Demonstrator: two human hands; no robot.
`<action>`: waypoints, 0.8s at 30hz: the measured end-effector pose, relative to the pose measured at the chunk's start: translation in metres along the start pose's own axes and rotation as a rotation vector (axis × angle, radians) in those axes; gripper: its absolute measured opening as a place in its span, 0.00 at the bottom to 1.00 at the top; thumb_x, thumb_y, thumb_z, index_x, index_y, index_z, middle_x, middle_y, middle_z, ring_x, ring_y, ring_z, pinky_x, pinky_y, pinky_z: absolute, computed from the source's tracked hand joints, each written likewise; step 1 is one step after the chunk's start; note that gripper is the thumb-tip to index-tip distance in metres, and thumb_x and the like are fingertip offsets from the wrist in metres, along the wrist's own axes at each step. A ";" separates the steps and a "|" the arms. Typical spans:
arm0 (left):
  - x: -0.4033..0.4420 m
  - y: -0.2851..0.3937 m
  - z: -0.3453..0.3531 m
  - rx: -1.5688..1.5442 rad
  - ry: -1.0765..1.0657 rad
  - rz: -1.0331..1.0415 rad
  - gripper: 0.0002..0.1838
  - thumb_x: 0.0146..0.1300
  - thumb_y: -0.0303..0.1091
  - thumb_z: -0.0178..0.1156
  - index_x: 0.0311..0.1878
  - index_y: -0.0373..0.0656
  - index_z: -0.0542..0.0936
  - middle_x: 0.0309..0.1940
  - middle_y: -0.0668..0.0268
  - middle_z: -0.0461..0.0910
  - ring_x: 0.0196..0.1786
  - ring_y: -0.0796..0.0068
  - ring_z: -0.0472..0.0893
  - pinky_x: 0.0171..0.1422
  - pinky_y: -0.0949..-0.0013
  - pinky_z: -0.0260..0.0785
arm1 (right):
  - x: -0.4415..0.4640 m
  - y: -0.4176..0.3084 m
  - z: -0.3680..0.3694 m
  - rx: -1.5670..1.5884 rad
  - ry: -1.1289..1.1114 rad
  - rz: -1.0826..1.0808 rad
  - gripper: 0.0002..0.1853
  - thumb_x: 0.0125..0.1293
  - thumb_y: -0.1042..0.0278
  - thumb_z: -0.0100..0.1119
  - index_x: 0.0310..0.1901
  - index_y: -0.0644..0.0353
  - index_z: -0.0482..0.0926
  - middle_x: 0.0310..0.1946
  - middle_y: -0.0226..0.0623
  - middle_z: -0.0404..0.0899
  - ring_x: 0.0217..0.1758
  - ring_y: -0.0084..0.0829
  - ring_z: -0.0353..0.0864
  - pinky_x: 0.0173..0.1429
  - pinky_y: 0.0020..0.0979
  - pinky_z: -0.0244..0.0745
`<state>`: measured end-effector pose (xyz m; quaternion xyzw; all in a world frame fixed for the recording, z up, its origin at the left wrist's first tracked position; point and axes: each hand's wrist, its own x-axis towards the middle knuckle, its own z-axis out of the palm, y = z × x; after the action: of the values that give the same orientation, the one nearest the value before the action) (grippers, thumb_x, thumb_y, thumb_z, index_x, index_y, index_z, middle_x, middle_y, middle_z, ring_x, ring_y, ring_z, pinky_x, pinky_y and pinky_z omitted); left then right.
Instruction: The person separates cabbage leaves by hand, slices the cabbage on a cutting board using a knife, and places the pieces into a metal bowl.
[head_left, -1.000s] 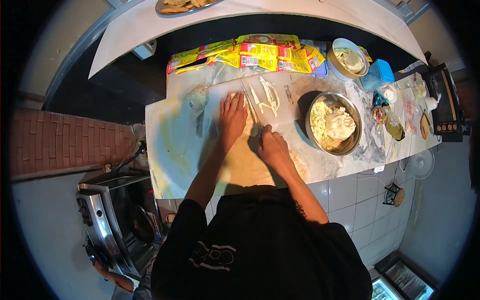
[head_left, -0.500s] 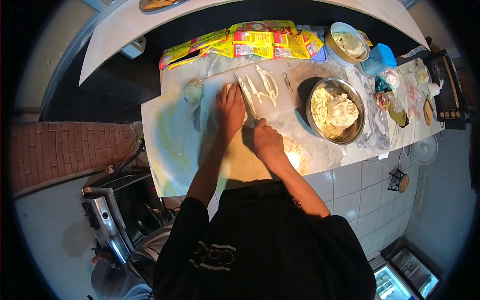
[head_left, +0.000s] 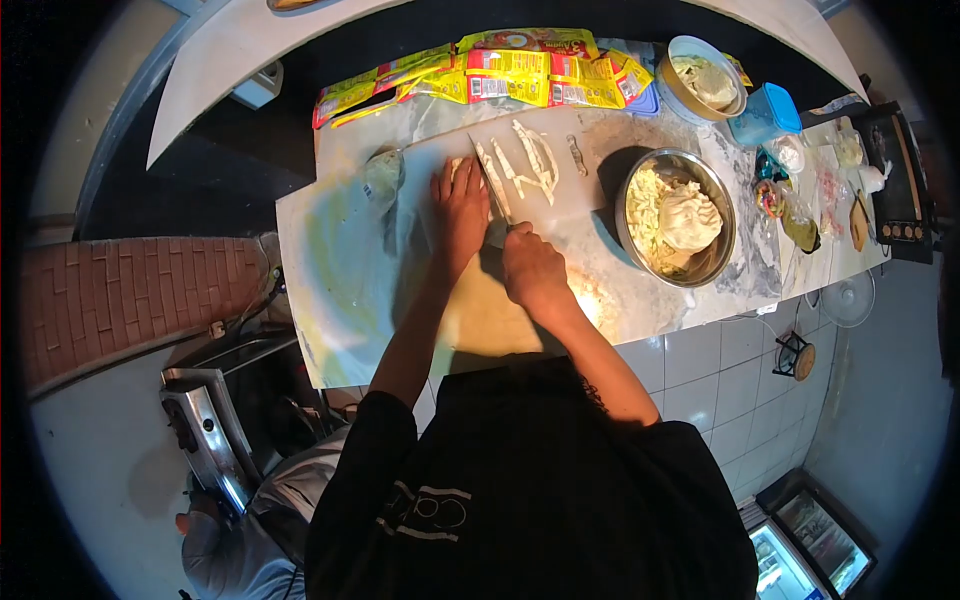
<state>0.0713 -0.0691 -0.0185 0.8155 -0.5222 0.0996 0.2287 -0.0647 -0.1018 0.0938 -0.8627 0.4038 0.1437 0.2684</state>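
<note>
The left hand point(head_left: 463, 215) lies palm down at the far middle of the table point(head_left: 335, 265), fingers stretched forward over a pale piece of food point(head_left: 458, 168) that shows mostly at the fingertips; whether they pinch it or only press it, I cannot tell. Just right of it, the right hand point(head_left: 535, 265) is wrapped round the handle of a knife point(head_left: 492, 182), whose blade points far and slightly left, beside the left fingers. Several pale strips point(head_left: 540, 165) lie right of the blade on a whitish cutting board point(head_left: 576, 197). Farther right stands a metal bowl point(head_left: 732, 235) with chopped pale pieces point(head_left: 648, 215) on its left side and a smooth pale lump point(head_left: 690, 220) on its right. Yellow packets point(head_left: 508, 82) line the far edge, and a clear bag point(head_left: 382, 178) sits left of the left hand.
</note>
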 end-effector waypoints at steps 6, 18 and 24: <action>0.001 0.001 -0.001 -0.035 -0.023 -0.008 0.24 0.63 0.30 0.58 0.63 0.36 0.72 0.64 0.57 0.70 0.70 0.49 0.64 0.74 0.45 0.55 | 0.005 -0.005 0.005 0.014 -0.007 0.038 0.20 0.53 0.79 0.65 0.46 0.72 0.68 0.42 0.57 0.82 0.48 0.50 0.85 0.50 0.40 0.82; -0.003 -0.001 0.001 -0.018 -0.014 -0.032 0.24 0.63 0.32 0.59 0.63 0.37 0.73 0.64 0.59 0.70 0.70 0.52 0.63 0.75 0.45 0.51 | 0.011 -0.001 0.011 -0.073 0.046 -0.009 0.18 0.57 0.73 0.66 0.44 0.69 0.69 0.38 0.52 0.85 0.45 0.43 0.87 0.45 0.36 0.84; -0.004 0.000 0.006 -0.030 0.001 -0.042 0.25 0.63 0.33 0.59 0.63 0.38 0.73 0.65 0.60 0.69 0.71 0.52 0.62 0.76 0.43 0.49 | 0.000 0.000 0.011 -0.113 0.050 -0.016 0.18 0.57 0.75 0.66 0.44 0.70 0.69 0.37 0.52 0.84 0.44 0.44 0.87 0.44 0.36 0.84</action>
<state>0.0693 -0.0682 -0.0255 0.8228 -0.5064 0.0874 0.2430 -0.0647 -0.0954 0.0848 -0.8829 0.3948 0.1425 0.2103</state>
